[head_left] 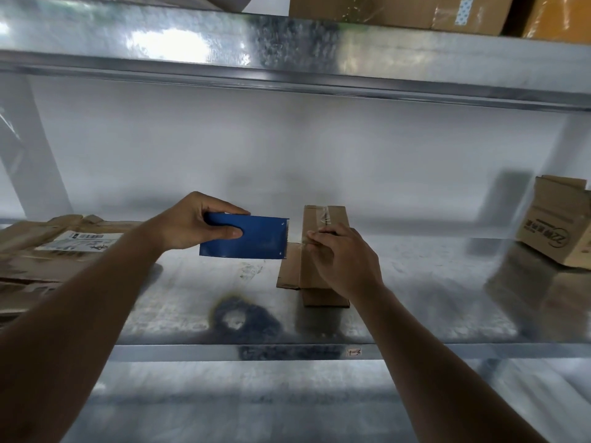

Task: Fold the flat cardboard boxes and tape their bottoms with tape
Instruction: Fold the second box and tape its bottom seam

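A small folded cardboard box [323, 219] stands on the metal shelf [431, 282], bottom up, with clear tape along its top seam. My left hand [195, 219] grips a blue tape dispenser [252, 239], its toothed edge just left of the box. A short strip of clear tape runs from the dispenser to the box. My right hand [345, 260] rests on the box's near side, its fingertips pressing the tape where it meets the cardboard. One loose flap [289, 270] sticks out at the box's lower left.
A stack of flat cardboard boxes [48, 251] lies at the left of the shelf. A folded printed box [556, 225] stands at the right. More boxes [399, 11] sit on the shelf above. A dark stain [246, 318] marks the shelf's front.
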`<state>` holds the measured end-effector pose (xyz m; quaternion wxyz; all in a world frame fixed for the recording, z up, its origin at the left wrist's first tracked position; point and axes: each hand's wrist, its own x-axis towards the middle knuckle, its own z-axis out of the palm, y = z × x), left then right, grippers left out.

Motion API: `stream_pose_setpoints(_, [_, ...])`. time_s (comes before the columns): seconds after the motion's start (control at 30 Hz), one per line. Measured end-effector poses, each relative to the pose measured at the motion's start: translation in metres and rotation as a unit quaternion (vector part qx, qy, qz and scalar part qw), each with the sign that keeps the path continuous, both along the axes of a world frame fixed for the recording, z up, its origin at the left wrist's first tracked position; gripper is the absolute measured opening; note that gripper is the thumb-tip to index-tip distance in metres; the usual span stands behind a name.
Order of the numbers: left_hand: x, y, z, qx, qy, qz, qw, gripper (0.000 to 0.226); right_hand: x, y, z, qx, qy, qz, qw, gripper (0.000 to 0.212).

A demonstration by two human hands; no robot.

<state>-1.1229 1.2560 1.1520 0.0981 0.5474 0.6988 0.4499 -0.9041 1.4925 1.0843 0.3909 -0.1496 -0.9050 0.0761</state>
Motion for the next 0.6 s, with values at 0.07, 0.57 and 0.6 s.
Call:
stream_pose_setpoints(0.07, [0.003,0.006,0.001,-0.008,0.020,0.010,1.000,0.039,-0.002,-0.005,0.004,-0.022,-0.003,-0.008,1.000,0.041])
stream_pose_setpoints(0.57, [0.023,0.034,-0.016,0.049,0.098,0.090,0.990,0.034,-0.028,-0.033,0.015,-0.061,-0.043,-0.150,0.986,0.026])
stream_pose_setpoints(0.6, [0.025,0.034,-0.015,0.054,0.106,0.093,0.989,0.033,-0.029,-0.033,0.014,-0.061,-0.042,-0.152,0.986,0.026])
